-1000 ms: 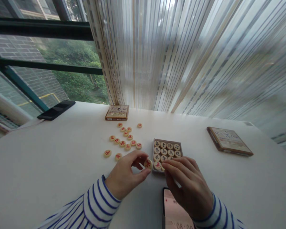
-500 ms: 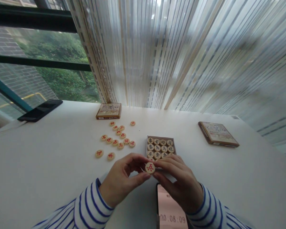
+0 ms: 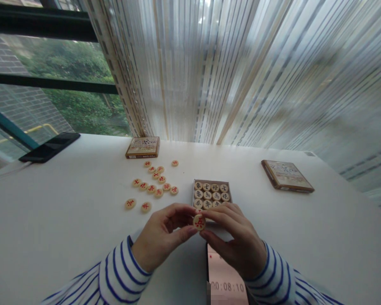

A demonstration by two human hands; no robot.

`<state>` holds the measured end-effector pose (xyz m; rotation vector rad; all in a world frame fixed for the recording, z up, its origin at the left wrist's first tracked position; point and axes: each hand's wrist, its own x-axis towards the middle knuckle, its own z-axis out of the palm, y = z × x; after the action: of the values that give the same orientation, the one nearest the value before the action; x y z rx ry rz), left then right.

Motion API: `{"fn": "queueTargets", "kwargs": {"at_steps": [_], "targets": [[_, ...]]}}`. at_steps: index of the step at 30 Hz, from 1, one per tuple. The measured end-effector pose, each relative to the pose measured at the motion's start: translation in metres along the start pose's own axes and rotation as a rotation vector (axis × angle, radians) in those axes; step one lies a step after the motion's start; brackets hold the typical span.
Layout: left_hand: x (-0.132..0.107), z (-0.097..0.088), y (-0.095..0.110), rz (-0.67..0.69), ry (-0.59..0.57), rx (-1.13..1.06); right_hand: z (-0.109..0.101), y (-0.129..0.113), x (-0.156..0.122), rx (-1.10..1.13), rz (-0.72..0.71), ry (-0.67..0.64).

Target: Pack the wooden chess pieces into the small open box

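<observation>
- Reference: take the box (image 3: 211, 181) as clock centre, with 6 o'clock toward the wearer.
- State: the left hand (image 3: 158, 237) pinches a red-marked disc (image 3: 199, 223) between fingers and thumb at 7 o'clock. The right hand (image 3: 238, 237) also pinches it, from the right.
- Slip: both grips bear on the edge; if one relaxes first, the disc could twist and drop.
- Roll: a disc landing on edge could run across the table (image 3: 66, 212), perhaps reaching the loose discs (image 3: 151, 189) at 9 to 10 o'clock.
- Disturbance: a low sweep of the right fingers could shift the packed discs (image 3: 207, 195).
- Phone (image 3: 227, 271), 6 o'clock: a lowered right wrist could press its screen.
- Limit: fingers hide most of the box's near row.
</observation>
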<state>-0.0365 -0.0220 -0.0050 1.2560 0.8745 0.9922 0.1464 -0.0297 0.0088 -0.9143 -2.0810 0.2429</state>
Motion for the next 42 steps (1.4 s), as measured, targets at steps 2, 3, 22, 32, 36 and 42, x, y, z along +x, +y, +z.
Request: {"fn": "queueTargets", "kwargs": {"at_steps": [2, 3, 22, 32, 36, 42], "targets": [[0.0, 0.0, -0.002, -0.001, -0.004, -0.004, 0.0, 0.0, 0.0, -0.001, -0.015, -0.013], [-0.001, 0.0, -0.003, 0.002, -0.008, -0.006, 0.0, 0.0, 0.0, 0.0, -0.023, -0.017], [0.002, -0.005, 0.0, 0.268, 0.152, 0.795, -0.008, 0.036, -0.011, -0.241, 0.106, -0.079], [0.0, -0.003, -0.004, 0.265, 0.095, 0.866, -0.001, 0.036, -0.013, -0.24, 0.111, -0.106], [0.0, -0.003, -0.004, 0.269, 0.078, 0.88, -0.002, 0.035, -0.014, -0.224, 0.113, -0.141], [0.001, -0.003, -0.006, 0.283, 0.01, 0.902, -0.002, 0.034, -0.013, -0.213, 0.118, -0.157]]}}
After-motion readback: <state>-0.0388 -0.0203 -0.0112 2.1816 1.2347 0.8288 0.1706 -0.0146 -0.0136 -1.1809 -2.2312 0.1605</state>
